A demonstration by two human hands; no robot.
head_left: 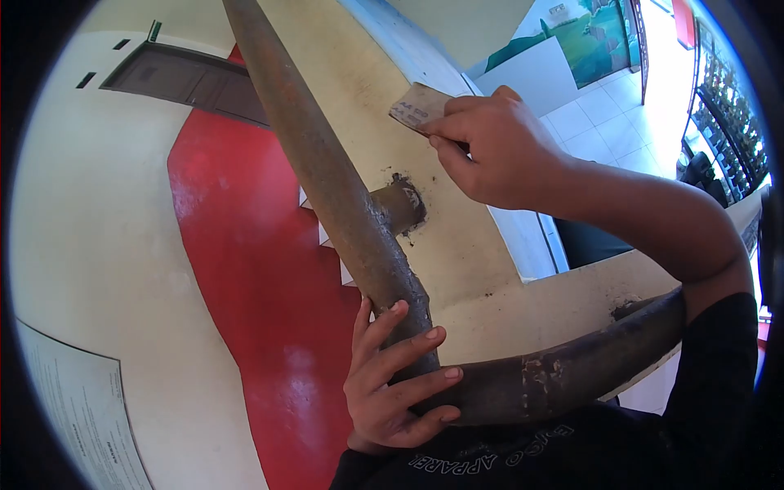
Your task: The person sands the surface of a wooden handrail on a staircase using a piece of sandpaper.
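In my right hand (502, 151) is a small folded piece of sandpaper (420, 106), pinched between thumb and fingers with its printed backing showing. The hand is raised beside the wall, apart from the brown metal handrail (327, 163). My left hand (396, 380) curls over the rail near its bend, fingers somewhat spread across the pipe. The rail's surface looks worn, with a rough patch just above those fingers. A short stub bracket (400, 204) joins the pipe to the wall, and chipped plaster rings its base.
The cream wall (465, 245) stands close behind the rail. A second rail stretch (572, 359) curves right, in front of my black shirt (506, 457). Left lies a red painted band (237, 245). Beyond the wall's edge are floor tiles (608, 114) and a painted mural (600, 45).
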